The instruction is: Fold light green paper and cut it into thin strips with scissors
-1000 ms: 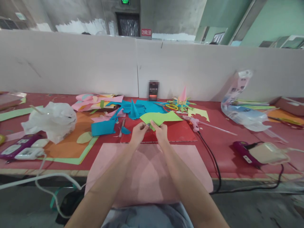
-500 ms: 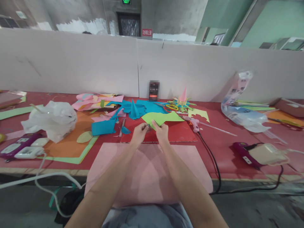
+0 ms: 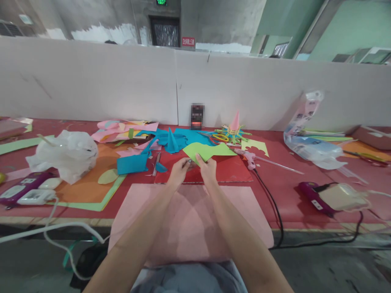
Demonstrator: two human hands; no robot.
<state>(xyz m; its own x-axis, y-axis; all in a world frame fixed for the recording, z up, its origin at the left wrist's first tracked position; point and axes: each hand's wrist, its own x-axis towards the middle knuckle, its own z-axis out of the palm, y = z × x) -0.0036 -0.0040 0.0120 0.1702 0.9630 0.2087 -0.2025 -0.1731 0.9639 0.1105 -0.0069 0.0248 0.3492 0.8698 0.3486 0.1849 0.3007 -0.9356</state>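
A bright green sheet of paper (image 3: 210, 150) with a wavy cut edge is raised over the red board (image 3: 232, 173). My right hand (image 3: 209, 170) grips its lower edge, thumb on top and fingers underneath. Just left of that, my left hand (image 3: 179, 171) is closed, its fingertips together near the paper's lower left edge. Something small and dark shows at those fingertips, too small to name. Beyond the paper stands a blue paper cone (image 3: 172, 142), and scissors with yellow and red handles (image 3: 220, 137) lie behind it.
A pink glue gun (image 3: 250, 158) with a clear stick lies right of the board, its black cord running off the front edge. A pink paper cone (image 3: 236, 121) stands behind. Left are a blue paper piece (image 3: 132, 163), a white plastic bag (image 3: 65, 152) and a purple power strip (image 3: 27, 185).
Almost nothing differs. The left fingertips have shifted very slightly by the paper's edge, while the green paper and the right hand keep their place.
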